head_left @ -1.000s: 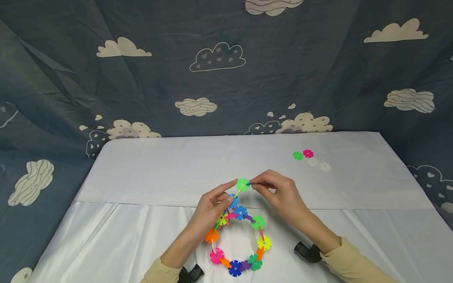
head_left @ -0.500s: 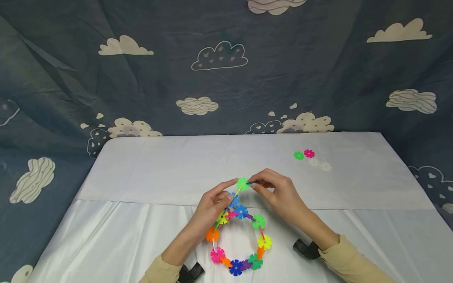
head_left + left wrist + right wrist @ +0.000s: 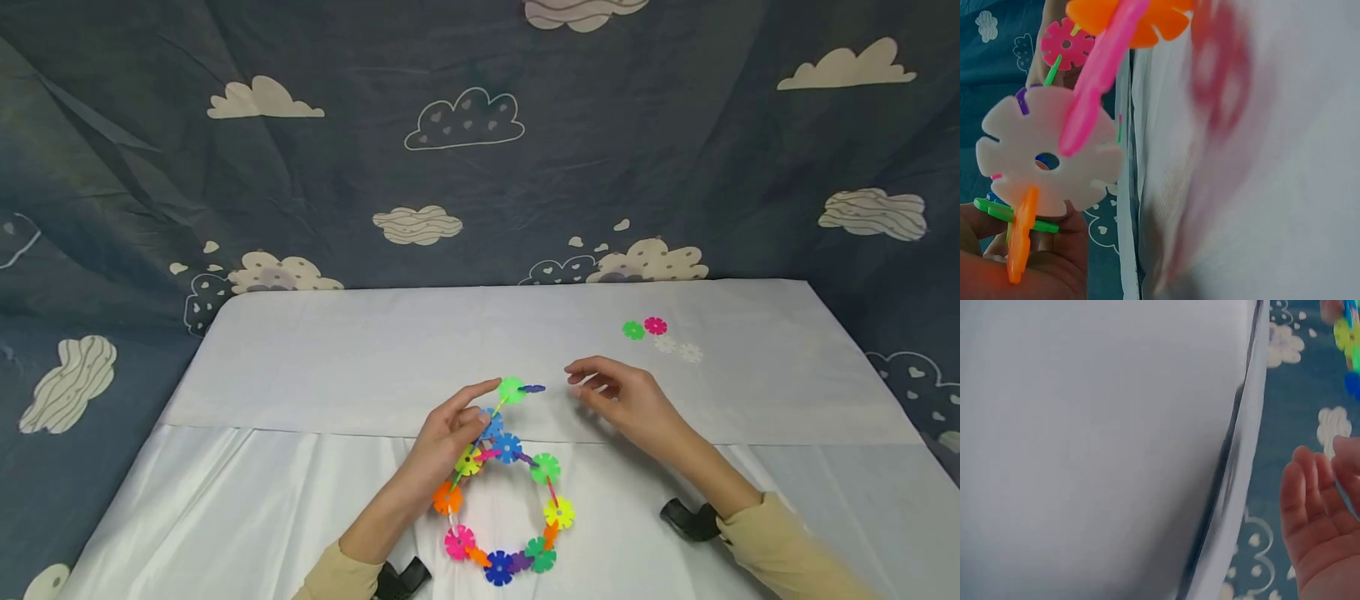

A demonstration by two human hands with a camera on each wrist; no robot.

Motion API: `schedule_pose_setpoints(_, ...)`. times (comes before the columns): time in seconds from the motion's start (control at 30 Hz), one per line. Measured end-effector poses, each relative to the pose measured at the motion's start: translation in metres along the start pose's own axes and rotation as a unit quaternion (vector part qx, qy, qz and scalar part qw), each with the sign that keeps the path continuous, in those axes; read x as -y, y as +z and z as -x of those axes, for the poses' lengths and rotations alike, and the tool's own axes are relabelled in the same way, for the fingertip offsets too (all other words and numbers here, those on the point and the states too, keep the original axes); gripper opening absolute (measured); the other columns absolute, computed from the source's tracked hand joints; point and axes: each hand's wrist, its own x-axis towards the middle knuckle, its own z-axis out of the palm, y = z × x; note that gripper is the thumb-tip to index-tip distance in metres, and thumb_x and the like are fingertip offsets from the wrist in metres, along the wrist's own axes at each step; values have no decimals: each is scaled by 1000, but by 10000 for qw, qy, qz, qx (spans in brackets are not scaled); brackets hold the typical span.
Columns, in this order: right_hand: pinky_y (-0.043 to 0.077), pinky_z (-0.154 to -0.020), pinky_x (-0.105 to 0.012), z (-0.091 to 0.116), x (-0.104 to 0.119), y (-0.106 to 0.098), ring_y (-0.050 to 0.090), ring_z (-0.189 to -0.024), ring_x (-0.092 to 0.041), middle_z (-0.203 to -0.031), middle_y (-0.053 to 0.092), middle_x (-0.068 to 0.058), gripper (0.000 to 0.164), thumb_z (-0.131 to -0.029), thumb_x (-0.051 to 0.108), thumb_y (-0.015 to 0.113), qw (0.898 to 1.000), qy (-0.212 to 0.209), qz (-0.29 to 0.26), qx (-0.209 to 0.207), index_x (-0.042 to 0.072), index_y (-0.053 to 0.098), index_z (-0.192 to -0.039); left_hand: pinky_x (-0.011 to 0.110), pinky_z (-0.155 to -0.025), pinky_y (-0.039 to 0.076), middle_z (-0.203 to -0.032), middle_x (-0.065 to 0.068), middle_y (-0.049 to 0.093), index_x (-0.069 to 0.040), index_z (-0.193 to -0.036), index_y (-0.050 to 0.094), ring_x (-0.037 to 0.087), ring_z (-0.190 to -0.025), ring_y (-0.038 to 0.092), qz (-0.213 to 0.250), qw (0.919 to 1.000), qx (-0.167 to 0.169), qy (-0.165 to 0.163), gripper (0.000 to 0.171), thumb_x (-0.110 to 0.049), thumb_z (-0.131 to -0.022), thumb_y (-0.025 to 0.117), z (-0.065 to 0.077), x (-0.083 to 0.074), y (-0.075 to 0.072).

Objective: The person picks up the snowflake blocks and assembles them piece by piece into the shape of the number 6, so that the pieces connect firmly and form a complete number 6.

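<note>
In the head view, my left hand [image 3: 442,442] grips the upper part of a ring of linked flower-shaped discs [image 3: 540,554], with its thumb on a blue disc [image 3: 491,423]. Its index fingertip reaches a light green disc [image 3: 512,390] at the top. A dark blue disc [image 3: 533,388] sticks out edge-on from that green one. Close up in the left wrist view are a white disc [image 3: 1013,140], a pink disc [image 3: 1088,94] and an orange disc [image 3: 1020,244]. My right hand [image 3: 630,404] hovers to the right, fingers loosely bent and holding nothing; the right wrist view shows its palm [image 3: 1329,550].
A loose green disc [image 3: 633,331], a pink disc [image 3: 656,326] and two whitish discs [image 3: 690,353] lie toward the back right of the white-covered table [image 3: 337,358]. A dark cloth with cloud prints [image 3: 337,183] hangs behind. Black straps [image 3: 690,521] sit at both wrists.
My right hand has let go of the dark blue disc and moved away to the right. That disc stays joined to the light green one. The left hand keeps its hold, almost unmoved.
</note>
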Motion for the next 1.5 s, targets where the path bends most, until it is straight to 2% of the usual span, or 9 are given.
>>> schedule_pose_setpoints(0.4,54,-70,-24,-5,-44,-58,63,-89,-24,-110,68,-8,30,-94,8,65,9958,748,476,245,5,63,-124,29,-64,33,-68,0,26,-32,-142,50,15,-54,25,-20,10000,16,4,42,-15,-104,49,-1,2,1)
schedule_pose_setpoints(0.53,54,-67,-26,-10,-56,-76,62,-93,-28,-109,68,-11,28,-96,10,63,9937,866,696,151,4,63,-123,25,-59,32,-68,0,27,-33,-141,50,15,-53,26,-27,10000,-2,10,42,-14,-104,49,-1,1,0)
schedule_pose_setpoints(0.7,51,-62,-25,-16,-75,-92,59,-96,-32,-108,67,-16,29,-99,14,61,9914,961,862,-196,3,61,-125,24,-58,32,-68,0,27,-33,-141,50,14,-52,27,-77,10000,-26,24,42,-15,-104,50,-1,0,0)
schedule_pose_setpoints(0.77,50,-63,-24,-19,-83,-96,58,-98,-33,-109,66,-18,28,-99,14,60,9901,979,959,-301,2,62,-125,25,-58,31,-67,0,27,-33,-142,50,14,-52,26,-103,9999,-32,36,41,-16,-104,50,0,0,1)
schedule_pose_setpoints(0.87,55,-74,-37,-25,-91,-98,58,-100,-37,-112,65,-20,27,-98,10,61,9889,949,1086,-349,1,62,-124,25,-58,31,-67,0,27,-34,-141,50,14,-53,26,-145,9999,-42,43,41,-17,-104,51,0,0,1)
schedule_pose_setpoints(1.0,51,-83,-55,-35,-100,-98,57,-104,-39,-119,62,-23,29,-97,5,60,9869,1047,1217,-180,0,60,-126,26,-60,32,-67,0,26,-34,-141,50,14,-53,26,-179,9998,-54,30,42,-17,-103,51,0,1,1)
schedule_pose_setpoints(1.17,50,-85,-51,-50,-117,-99,53,-105,-37,-124,58,-23,35,-97,10,61,9816,1438,1218,311,0,57,-131,26,-60,32,-68,0,27,-34,-141,51,15,-53,26,-173,9998,-55,6,41,-17,-103,51,0,1,1)
schedule_pose_setpoints(1.3,49,-84,-45,-59,-127,-99,50,-101,-34,-121,56,-22,39,-97,13,62,9781,1552,1223,658,0,56,-133,26,-60,32,-68,0,27,-35,-140,51,14,-53,26,-186,9998,-61,9,41,-16,-103,51,0,2,0)
schedule_pose_setpoints(1.5,47,-77,-38,-64,-128,-99,46,-96,-32,-112,56,-20,39,-93,12,67,9781,1567,1143,760,0,57,-130,30,-64,33,-67,0,27,-35,-140,51,15,-53,25,-240,9997,-69,50,42,-16,-103,51,-1,2,0)
